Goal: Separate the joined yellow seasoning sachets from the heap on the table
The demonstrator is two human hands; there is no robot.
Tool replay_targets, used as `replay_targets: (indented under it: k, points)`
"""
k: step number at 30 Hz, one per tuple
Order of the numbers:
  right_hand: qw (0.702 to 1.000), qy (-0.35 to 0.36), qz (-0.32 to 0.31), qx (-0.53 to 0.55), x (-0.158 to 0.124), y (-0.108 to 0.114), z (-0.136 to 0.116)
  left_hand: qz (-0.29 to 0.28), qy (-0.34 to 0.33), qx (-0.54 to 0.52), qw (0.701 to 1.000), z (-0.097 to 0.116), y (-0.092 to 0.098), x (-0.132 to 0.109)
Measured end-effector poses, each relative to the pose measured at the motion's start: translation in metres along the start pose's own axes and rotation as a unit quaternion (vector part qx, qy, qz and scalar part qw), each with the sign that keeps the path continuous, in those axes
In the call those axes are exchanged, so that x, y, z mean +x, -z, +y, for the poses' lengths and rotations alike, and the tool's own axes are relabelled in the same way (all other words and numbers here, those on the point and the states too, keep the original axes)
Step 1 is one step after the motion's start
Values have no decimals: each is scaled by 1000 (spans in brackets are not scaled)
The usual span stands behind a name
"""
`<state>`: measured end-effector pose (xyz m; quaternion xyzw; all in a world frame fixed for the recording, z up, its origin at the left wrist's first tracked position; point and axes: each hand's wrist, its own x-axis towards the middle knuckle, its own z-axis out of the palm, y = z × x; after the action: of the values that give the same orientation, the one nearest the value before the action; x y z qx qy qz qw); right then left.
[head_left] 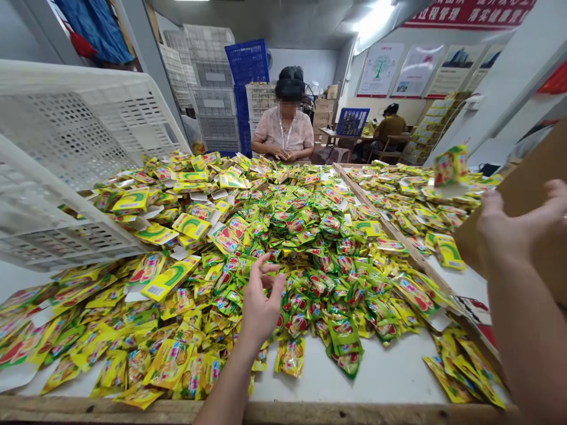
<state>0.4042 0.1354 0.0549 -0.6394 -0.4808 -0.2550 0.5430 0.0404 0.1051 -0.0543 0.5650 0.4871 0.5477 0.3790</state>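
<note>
A big heap of small yellow-green sachets (305,236) covers the white table (381,372). My left hand (261,301) hovers over the near part of the heap, fingers loosely curled and apart, nothing in them. My right hand (518,227) is raised at the right with thumb and fingers spread, in front of a brown cardboard box (531,177); I cannot tell whether it touches the box. One sachet (452,166) is in the air just left of that box, clear of both hands.
A white perforated crate (75,153) lies tipped on the table's left. A wooden rail (385,221) splits off a second sachet-covered section at right. A seated person (286,127) works at the far end, another person (390,127) behind. Crates (230,88) are stacked at the back.
</note>
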Motion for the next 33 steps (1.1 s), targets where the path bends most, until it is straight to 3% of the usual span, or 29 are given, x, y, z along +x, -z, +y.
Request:
replay_targets:
  k: [2, 4, 5, 6, 8, 12, 16, 19, 22, 27, 31, 33]
  points:
    - [1000, -14, 0, -2, -20, -5, -10, 73, -24, -11, 997, -3, 3, 4]
    - [985, -3, -161, 59, -58, -21, -29, 130, -43, -35, 990, -6, 5, 7]
    - [965, 13, -247, 86, -80, -32, -39, 145, -47, -46, 987, -7, 5, 8]
    - [923, 28, -366, 115, -99, -45, -50, 149, -47, -55, 986, -8, 5, 9]
    - [895, 39, -422, 137, -129, -70, -69, 140, -40, -62, 987, -10, 5, 11]
    - [893, 33, -420, 158, -144, -100, -87, 123, -28, -24, 992, -10, 5, 13]
    - [895, 0, -411, 177, -139, -97, -86, 58, -26, 142, 988, -16, 3, 13]
    - [892, -37, -412, 181, -145, -86, -81, -44, -36, 320, 946, -25, -5, 15]
    - [890, -74, -412, 179, -155, -80, -74, -98, -34, 392, 914, -33, -15, 20]
    - [887, -139, -400, 182, -160, -77, -61, -78, -43, 399, 912, -34, -13, 25]
    - [875, -179, -389, 225, -154, -65, -56, 6, -60, 408, 911, -25, -2, 23]
    - [866, -199, -380, 257, -153, -57, -59, 2, -84, 412, 907, -21, -5, 26]
